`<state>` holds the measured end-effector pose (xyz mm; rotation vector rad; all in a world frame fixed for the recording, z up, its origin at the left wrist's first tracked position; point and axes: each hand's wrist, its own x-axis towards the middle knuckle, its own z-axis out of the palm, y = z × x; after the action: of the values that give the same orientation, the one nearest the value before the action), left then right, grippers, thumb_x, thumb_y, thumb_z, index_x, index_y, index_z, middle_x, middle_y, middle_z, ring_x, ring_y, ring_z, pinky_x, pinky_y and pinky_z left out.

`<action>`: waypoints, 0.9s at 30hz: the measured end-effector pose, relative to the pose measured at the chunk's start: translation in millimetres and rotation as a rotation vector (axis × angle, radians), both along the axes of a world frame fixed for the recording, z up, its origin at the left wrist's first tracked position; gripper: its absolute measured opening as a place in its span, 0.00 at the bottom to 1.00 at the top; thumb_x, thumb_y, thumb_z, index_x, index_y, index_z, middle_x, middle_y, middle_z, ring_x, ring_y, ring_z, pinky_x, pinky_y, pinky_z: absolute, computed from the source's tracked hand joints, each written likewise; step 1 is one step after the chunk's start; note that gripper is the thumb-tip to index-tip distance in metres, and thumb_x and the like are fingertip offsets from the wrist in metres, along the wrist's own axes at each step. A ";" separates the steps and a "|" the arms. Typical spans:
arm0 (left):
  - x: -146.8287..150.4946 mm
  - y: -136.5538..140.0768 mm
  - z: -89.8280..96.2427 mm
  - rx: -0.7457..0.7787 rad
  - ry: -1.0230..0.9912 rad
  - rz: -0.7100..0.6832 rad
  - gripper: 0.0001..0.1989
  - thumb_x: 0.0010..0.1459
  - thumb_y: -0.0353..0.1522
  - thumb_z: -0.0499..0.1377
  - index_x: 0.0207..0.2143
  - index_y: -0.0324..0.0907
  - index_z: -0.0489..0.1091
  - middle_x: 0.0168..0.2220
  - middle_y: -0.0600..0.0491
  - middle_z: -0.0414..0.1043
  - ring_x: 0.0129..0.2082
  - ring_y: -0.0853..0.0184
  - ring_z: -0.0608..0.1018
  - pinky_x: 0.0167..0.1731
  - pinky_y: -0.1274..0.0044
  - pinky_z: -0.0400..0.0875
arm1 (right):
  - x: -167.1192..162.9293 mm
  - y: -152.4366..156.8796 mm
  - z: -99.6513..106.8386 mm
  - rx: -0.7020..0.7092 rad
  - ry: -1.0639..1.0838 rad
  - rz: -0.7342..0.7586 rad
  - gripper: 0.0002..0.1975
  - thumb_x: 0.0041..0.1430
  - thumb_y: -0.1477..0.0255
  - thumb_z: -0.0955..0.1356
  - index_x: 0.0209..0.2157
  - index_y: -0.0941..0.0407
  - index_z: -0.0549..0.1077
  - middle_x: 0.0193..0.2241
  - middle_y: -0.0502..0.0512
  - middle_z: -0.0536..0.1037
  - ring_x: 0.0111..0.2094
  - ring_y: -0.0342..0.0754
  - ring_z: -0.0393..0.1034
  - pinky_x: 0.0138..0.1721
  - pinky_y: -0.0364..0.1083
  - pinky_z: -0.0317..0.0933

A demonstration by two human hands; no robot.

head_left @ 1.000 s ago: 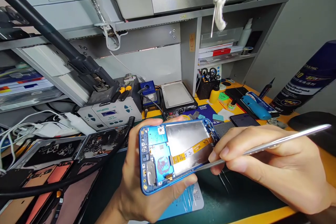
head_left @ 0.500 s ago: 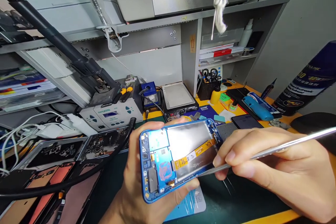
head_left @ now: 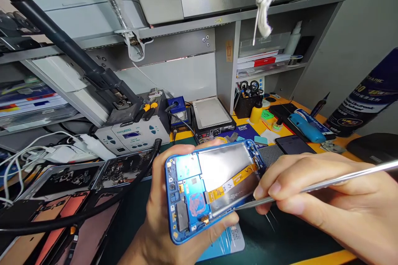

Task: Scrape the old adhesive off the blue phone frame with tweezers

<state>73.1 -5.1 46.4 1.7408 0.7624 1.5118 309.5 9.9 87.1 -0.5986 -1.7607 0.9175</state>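
An opened smartphone with a blue frame [head_left: 183, 238] is tilted in my left hand [head_left: 161, 223], its back off and its inside facing me. My left fingers wrap behind it, and the thumb presses along its lower edge. An orange flex cable [head_left: 236, 180] crosses the silvery battery [head_left: 222, 161]. My right hand [head_left: 314, 198] pinches a slim pointed metal tool [head_left: 338, 181] between thumb and fingers. The tool's tip touches the phone's lower side edge, close to my left thumb. Two thin metal prongs [head_left: 270, 219] show below my right fingers; what they belong to is hidden.
Beneath is a dark green mat [head_left: 264, 244] with a blue packet [head_left: 225, 244]. Dismantled phones [head_left: 62, 215] and a black hose [head_left: 93, 213] lie at left. Behind stand a grey control unit [head_left: 133, 134], a heating plate [head_left: 213, 112] and a yellow bottle [head_left: 256, 112]. A spray can [head_left: 362, 97] is at right.
The phone and both hands appear almost in the same place, shifted very slightly. The tool's tip stays at the phone's lower edge, and both grips are unchanged.
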 end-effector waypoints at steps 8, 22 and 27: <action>-0.2 0.3 -1.1 -0.017 0.006 0.034 0.43 0.45 0.31 0.76 0.60 0.57 0.61 0.61 0.53 0.74 0.60 0.56 0.77 0.59 0.68 0.76 | -3.0 -0.8 1.9 0.013 -0.009 -0.006 0.13 0.56 0.77 0.75 0.37 0.43 0.84 0.27 0.44 0.86 0.29 0.47 0.83 0.32 0.40 0.79; 1.9 5.0 -1.1 -0.004 -0.055 -0.088 0.43 0.46 0.25 0.74 0.60 0.55 0.60 0.62 0.52 0.73 0.60 0.56 0.77 0.58 0.69 0.77 | -2.7 2.2 0.7 0.016 -0.029 -0.051 0.11 0.55 0.75 0.76 0.37 0.43 0.84 0.30 0.45 0.87 0.31 0.46 0.83 0.35 0.38 0.78; 3.6 4.3 -0.4 -0.017 -0.066 -0.047 0.43 0.45 0.26 0.74 0.60 0.55 0.61 0.62 0.50 0.73 0.60 0.52 0.77 0.58 0.64 0.77 | -0.7 4.8 1.9 0.001 -0.032 -0.047 0.11 0.54 0.73 0.77 0.37 0.42 0.84 0.30 0.44 0.87 0.31 0.45 0.83 0.35 0.37 0.78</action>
<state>76.7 -0.8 46.0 1.6764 0.6943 1.5186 308.7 14.7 89.0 -0.6542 -1.7685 0.8788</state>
